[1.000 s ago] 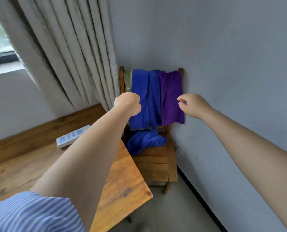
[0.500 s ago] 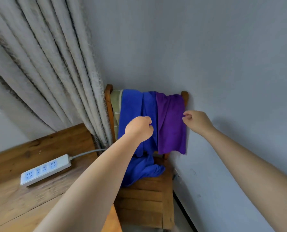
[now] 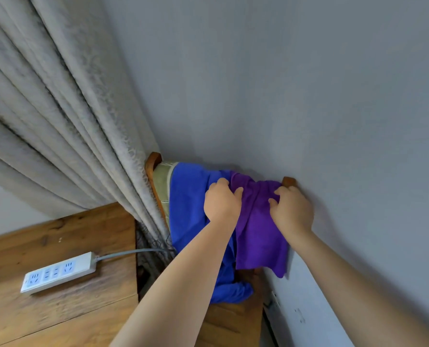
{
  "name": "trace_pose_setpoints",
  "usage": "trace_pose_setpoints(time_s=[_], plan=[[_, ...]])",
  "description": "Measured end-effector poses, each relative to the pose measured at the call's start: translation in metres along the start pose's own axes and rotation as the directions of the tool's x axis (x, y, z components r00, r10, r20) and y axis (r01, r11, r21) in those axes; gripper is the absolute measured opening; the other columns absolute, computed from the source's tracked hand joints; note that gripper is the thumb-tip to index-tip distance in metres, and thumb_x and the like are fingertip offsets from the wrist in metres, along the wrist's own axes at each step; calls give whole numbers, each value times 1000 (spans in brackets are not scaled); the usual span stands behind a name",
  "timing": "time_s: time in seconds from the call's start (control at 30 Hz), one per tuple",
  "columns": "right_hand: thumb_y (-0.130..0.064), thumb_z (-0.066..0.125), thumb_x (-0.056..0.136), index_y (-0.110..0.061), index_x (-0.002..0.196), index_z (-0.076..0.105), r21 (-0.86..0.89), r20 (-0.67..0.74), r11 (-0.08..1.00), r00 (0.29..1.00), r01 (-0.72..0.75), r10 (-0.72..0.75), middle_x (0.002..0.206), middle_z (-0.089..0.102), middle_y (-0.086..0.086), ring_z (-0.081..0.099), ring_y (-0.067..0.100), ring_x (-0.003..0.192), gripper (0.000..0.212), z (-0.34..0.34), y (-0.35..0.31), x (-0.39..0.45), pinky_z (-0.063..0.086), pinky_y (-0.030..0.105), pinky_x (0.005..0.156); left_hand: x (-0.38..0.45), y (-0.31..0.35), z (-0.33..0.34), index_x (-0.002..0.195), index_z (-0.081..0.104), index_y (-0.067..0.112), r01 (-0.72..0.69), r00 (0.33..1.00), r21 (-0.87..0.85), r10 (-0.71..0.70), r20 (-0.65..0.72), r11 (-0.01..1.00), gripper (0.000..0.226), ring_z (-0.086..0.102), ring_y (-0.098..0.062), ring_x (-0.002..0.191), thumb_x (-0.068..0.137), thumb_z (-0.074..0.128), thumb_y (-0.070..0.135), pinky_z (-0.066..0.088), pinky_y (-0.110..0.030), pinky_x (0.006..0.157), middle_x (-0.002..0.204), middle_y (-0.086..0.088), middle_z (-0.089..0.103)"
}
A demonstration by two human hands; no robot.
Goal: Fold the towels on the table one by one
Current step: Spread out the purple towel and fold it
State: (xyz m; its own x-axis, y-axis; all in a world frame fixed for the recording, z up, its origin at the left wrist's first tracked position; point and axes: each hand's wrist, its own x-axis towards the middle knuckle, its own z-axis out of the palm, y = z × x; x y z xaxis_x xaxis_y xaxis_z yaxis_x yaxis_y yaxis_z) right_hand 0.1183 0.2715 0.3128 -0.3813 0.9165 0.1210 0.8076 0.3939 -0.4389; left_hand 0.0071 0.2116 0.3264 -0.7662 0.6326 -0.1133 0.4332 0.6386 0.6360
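Note:
A purple towel (image 3: 258, 236) hangs over the back of a wooden chair (image 3: 153, 161) in the corner, beside a blue towel (image 3: 188, 209) and a pale green one (image 3: 162, 181). My left hand (image 3: 221, 201) grips the purple towel's upper left part, fingers curled into the cloth. My right hand (image 3: 292, 209) grips its upper right part near the chair's right post (image 3: 288, 181). The blue towel trails down onto the chair seat (image 3: 233, 319).
A wooden table (image 3: 58, 309) lies at the lower left with a white power strip (image 3: 58, 271) and its grey cable on it. Grey curtains (image 3: 58, 121) hang at the left. A grey wall (image 3: 308, 96) stands right behind the chair.
Both hands have reached forward to the chair back and closed on the purple towel's top. The view has moved closer to the corner.

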Motion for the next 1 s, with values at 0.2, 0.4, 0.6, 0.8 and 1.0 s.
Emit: trace_pose_setpoints(time_s=[0.2, 0.4, 0.6, 0.8, 1.0], plan=[[-10, 57, 85, -2, 97, 65, 224, -19, 973, 998, -62, 68, 99, 62, 15, 58, 28, 87, 17, 3, 6, 0, 30, 22, 63, 10, 0, 2, 98, 61, 6, -117, 991, 132, 124, -46, 984, 23, 50, -24, 102, 93, 49, 24, 38, -30, 63, 108, -9, 53], [-6, 64, 80, 1, 86, 68, 453, -75, 886, 986, -100, 150, 78, 62, 15, 51, 20, 72, 10, -13, 5, -1, 28, 21, 58, 7, -1, -20, 55, 44, 13, -175, 984, -61, 172, -49, 983, 37, 35, -12, 55, 91, 53, 19, 25, -20, 47, 64, 1, 38], [-2, 64, 80, 0, 81, 67, 637, -234, 770, 961, 38, 146, 66, 55, 2, 51, 2, 61, 4, -60, -17, -18, 35, 6, 55, -15, 18, -71, 99, 66, 6, -231, 971, -469, 229, -62, 853, 18, 52, -9, 80, 88, 59, 19, 40, -19, 72, 82, 4, 57], [-2, 64, 79, -8, 79, 64, 730, -296, 666, 949, 154, 105, 63, 53, -9, 51, -14, 52, 6, -91, -31, -60, 36, -1, 54, -42, 10, -112, 80, 61, 17, -296, 950, -568, 299, -90, 768, 7, 52, -5, 68, 87, 61, 19, 42, -8, 59, 70, 11, 57], [-2, 66, 78, -19, 72, 60, 750, -274, 625, 962, 219, -8, 64, 54, -8, 50, -11, 52, 19, -99, -56, -108, 38, 6, 59, -90, -23, -151, 74, 57, 21, -299, 954, -603, 253, -162, 740, 14, 47, -2, 59, 87, 61, 18, 37, -14, 55, 65, 10, 54]])
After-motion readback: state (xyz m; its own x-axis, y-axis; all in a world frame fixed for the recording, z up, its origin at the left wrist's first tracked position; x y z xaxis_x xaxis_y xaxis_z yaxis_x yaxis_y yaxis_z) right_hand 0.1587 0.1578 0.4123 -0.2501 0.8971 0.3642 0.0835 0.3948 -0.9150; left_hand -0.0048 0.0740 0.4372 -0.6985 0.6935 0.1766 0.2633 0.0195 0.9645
